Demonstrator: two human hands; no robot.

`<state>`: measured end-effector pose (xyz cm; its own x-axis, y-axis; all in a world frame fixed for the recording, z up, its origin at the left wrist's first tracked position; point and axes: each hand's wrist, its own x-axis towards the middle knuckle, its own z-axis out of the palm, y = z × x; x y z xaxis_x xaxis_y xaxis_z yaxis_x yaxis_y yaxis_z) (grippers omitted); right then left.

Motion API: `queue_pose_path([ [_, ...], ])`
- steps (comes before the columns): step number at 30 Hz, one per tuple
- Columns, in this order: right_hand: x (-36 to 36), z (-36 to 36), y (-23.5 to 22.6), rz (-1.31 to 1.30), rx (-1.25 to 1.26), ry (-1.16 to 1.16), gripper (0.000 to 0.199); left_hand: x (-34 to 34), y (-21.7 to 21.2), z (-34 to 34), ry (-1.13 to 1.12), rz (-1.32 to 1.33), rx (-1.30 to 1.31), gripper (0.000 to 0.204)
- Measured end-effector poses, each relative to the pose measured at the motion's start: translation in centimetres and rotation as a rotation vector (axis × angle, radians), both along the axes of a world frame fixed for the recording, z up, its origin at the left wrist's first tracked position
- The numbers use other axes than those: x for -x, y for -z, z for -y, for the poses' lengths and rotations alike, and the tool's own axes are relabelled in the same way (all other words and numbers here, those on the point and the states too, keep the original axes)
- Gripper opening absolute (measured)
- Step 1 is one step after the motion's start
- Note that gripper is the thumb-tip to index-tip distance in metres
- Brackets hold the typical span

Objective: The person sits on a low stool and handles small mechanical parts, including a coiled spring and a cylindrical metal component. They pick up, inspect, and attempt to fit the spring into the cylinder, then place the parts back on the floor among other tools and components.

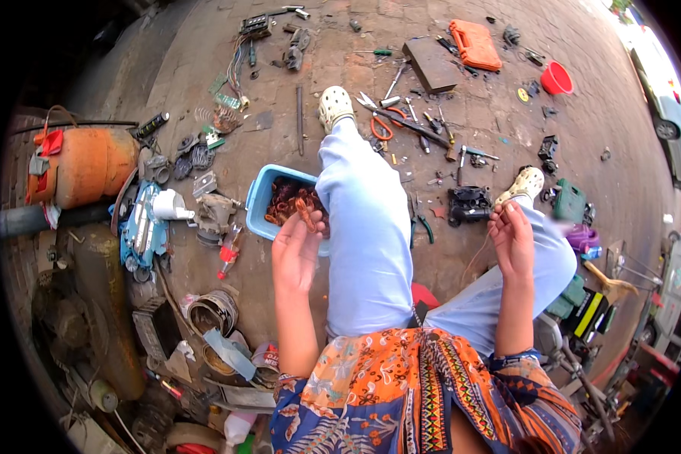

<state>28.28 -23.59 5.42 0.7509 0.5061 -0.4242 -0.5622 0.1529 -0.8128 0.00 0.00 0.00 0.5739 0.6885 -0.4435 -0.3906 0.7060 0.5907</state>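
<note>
My left hand [296,246] is closed on a small reddish-brown copper wire coil [305,215], raised over the near right part of a light blue plastic tub [259,198]. Inside the tub lie several similar copper-coloured coils [283,198]. Above my bent right leg, my right hand [514,240] has its fingertips pinched together. What they hold, if anything, is too small to make out. A thin line, perhaps a wire, shows just left of those fingers, and a pale blur lies to their right.
Pliers, scissors with orange handles [382,129], hammers and sockets lie scattered ahead. Farther off are an orange case [475,45], a dark metal box [431,64] and a red bowl [556,78]. An orange gas cylinder [94,166] and machine parts stand left; cars are parked right.
</note>
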Motion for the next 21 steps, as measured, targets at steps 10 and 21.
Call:
queue_pose_path([
  [10,5.0,0.5,-6.1,0.175,-0.085,0.051,0.008,-6.8,-10.5,6.9,0.288,0.078,-0.216,0.030],
  [21,9.3,3.7,-8.5,0.470,0.000,-0.111,0.011,-9.8,-12.9,13.2,0.458,0.030,-0.407,0.026],
])
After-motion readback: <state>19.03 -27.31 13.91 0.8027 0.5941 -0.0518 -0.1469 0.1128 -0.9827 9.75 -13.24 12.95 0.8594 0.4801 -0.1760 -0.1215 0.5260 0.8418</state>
